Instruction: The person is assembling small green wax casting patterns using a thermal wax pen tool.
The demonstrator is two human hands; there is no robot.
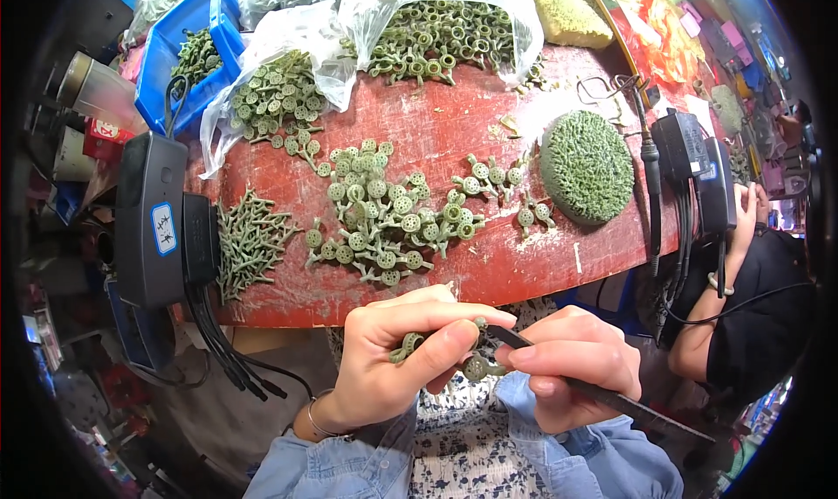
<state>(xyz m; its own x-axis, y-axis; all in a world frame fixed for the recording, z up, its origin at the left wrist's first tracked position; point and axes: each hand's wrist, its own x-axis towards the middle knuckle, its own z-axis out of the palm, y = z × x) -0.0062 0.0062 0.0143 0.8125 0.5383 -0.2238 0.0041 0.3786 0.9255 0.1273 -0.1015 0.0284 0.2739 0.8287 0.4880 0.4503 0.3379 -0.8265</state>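
Note:
My left hand (397, 346) is closed in front of the table edge, thumb and forefinger pinching small green pieces. One green ring-shaped piece (407, 348) shows between its fingers, and a round-headed green piece (476, 367) hangs below the thumb tip. My right hand (576, 359) grips a long, thin, dark tool that looks like a flat file (642, 406). The tool's front end touches or nearly touches the green piece at the left fingertips; the exact contact is too small to make out. Beyond my hands lies a loose pile of green pieces with perforated round heads (375, 211).
Thin green sticks (253, 241) lie at left beside a dark device with cables (150, 220). A round green textured block (587, 167) sits at right. Behind are bags of green pieces (441, 41) and a blue bin (166, 62). Another person's arm (698, 324) is at far right.

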